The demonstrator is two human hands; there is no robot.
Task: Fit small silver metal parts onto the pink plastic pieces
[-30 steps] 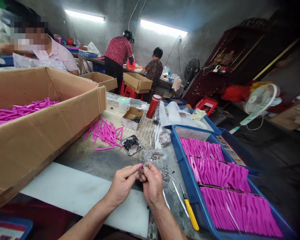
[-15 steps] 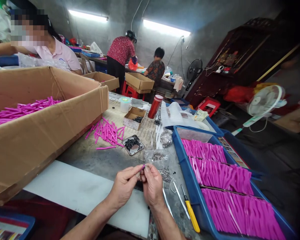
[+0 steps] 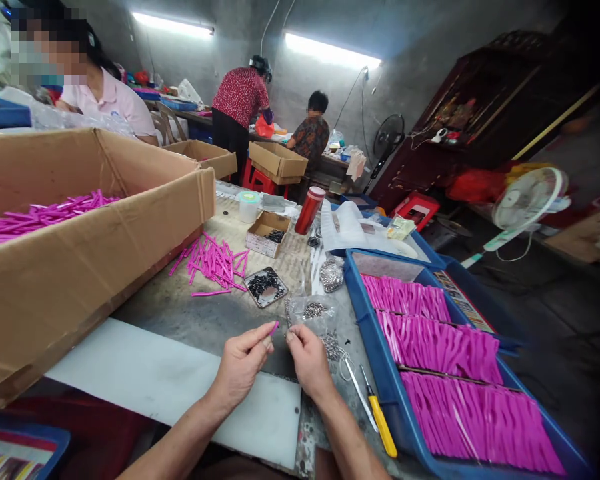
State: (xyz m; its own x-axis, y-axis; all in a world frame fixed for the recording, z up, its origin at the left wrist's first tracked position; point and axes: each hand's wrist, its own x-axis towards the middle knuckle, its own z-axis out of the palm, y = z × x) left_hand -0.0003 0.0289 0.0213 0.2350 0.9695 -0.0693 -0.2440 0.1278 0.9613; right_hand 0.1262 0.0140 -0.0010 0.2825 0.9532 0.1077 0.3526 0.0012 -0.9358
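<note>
Right over the workbench (image 3: 180, 327), there's a short magenta strip (image 3: 275, 327) poking out between the fingertips of the left hand (image 3: 243, 367), which has it pinched. The right hand (image 3: 309, 360) is just beside it, thumb and finger pressed together; can't tell if there's some tiny part in there. Past the hands sits a metal tray (image 3: 261, 307) of black bits, near a pile of magenta strips (image 3: 215, 263). The small carton (image 3: 260, 245) behind has print on its side, too small to read. Same deal with the colourful printed panel (image 3: 463, 303) by the blue tray (image 3: 364, 327), and the faint emblem on a co-worker's pink shirt (image 3: 114, 120).
</note>
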